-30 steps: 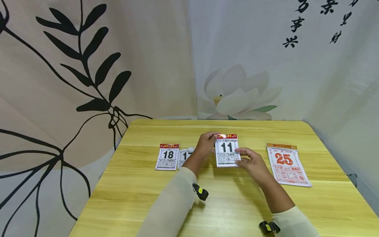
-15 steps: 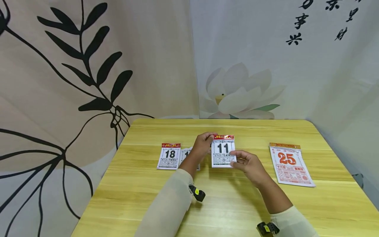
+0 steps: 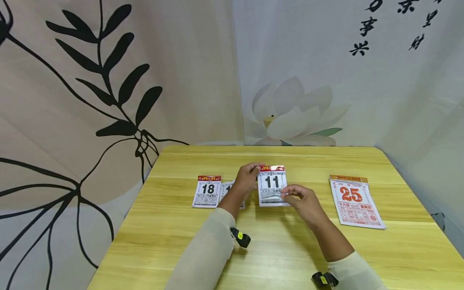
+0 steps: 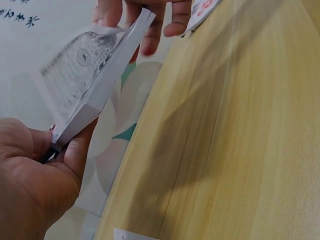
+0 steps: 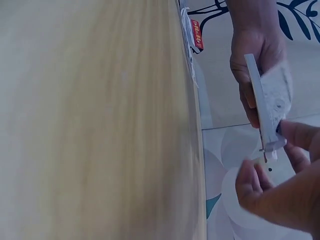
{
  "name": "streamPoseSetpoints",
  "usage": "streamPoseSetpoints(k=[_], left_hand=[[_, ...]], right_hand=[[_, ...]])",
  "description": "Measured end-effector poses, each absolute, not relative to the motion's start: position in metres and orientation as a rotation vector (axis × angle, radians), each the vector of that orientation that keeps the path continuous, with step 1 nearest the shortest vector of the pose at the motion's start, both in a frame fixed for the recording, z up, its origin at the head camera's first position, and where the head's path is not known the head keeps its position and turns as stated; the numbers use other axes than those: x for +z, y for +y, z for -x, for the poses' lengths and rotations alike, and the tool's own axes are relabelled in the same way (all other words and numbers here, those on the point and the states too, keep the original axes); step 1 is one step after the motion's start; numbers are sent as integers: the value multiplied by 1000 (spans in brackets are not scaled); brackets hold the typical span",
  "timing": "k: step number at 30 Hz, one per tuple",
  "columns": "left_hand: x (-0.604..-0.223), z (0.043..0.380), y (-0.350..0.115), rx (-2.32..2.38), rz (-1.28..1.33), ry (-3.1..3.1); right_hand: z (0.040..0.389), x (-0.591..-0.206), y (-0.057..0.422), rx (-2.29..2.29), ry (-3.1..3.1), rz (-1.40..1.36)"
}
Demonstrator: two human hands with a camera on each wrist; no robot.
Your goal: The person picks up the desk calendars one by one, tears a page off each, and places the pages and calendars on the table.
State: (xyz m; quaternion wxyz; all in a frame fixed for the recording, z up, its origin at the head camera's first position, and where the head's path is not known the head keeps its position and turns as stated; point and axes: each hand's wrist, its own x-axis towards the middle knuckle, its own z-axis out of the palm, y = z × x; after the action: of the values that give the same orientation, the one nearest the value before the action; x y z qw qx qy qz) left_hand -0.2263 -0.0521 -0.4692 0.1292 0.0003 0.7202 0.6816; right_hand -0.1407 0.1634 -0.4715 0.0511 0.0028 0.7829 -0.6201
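Holding, left hand [image 3: 247, 176]: thumb and fingers grip the calendar pad marked 11 [image 3: 272, 182] by the upper left corner of its bound end, presumably to steady the block while its sheets stay loose. Holding, right hand [image 3: 303, 201]: thumb and fingers pinch the front sheet [image 4: 80, 65] near the lower right corner; it bows away from the block, as a grip at the free end seems to allow. Pad's position: raised off the table [image 3: 275, 249], over its far half, between the side edges. Toward the left edge: calendar pad marked 18 [image 3: 206, 192], face up; just beside it, another pad [image 3: 225, 188], mostly hidden by the left forearm [image 3: 230, 202], number illegible. Toward the right edge: calendar pad marked 25 [image 3: 357, 203], face up, askew, well apart, perhaps to leave the hands room.
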Motion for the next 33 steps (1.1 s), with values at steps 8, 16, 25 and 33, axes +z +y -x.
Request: streamPoseSetpoints(k=[8, 16, 25, 33], left_hand=[[-472, 227, -53, 1983, 21, 2104], [-475, 228, -52, 1995, 25, 2095], [-478, 228, -52, 2004, 30, 2090], [-479, 229, -53, 2038, 63, 2069]], right_hand=[[140, -470, 160, -1777, 2634, -76], [137, -465, 157, -1880, 2583, -98], [134, -462, 152, -1988, 2360, -118], [129, -461, 143, -2017, 2177, -89]])
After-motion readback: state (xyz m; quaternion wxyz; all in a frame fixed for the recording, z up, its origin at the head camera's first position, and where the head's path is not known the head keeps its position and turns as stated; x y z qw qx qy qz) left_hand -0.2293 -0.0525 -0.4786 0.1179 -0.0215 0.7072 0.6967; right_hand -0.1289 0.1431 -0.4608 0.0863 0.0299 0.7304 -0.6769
